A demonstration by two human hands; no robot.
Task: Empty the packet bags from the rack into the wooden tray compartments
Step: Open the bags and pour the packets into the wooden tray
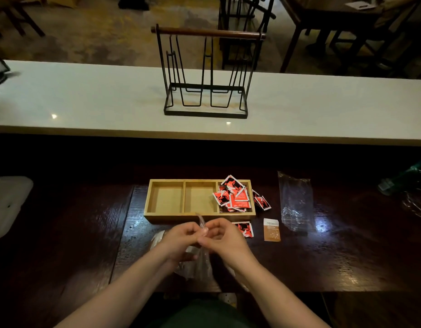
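Dark glossy wooden table (pixel 323 256) is carrying everything up close, with a pale white counter (pixel 86 98) sitting behind it. Black wire rack with a brown wooden top bar (pixel 206 74) is standing upright on the counter, no bags hanging in it. Light wooden three-compartment tray (pixel 157 215) is lying on the table just beyond the hands; red-and-white square packets (pixel 233 197) are heaping in its right compartment and spilling over the right wall, left and middle compartments bare. Left hand (pixel 181 237) and right hand (pixel 222 237) are meeting close together, both pinching the top of a clear plastic packet bag (pixel 200 263) that is hanging below them. Another clear crumpled plastic bag (pixel 295 202) is lying flat right of the tray. Single orange-and-white sachet (pixel 271 229) is lying between them, near the tray's front right corner.
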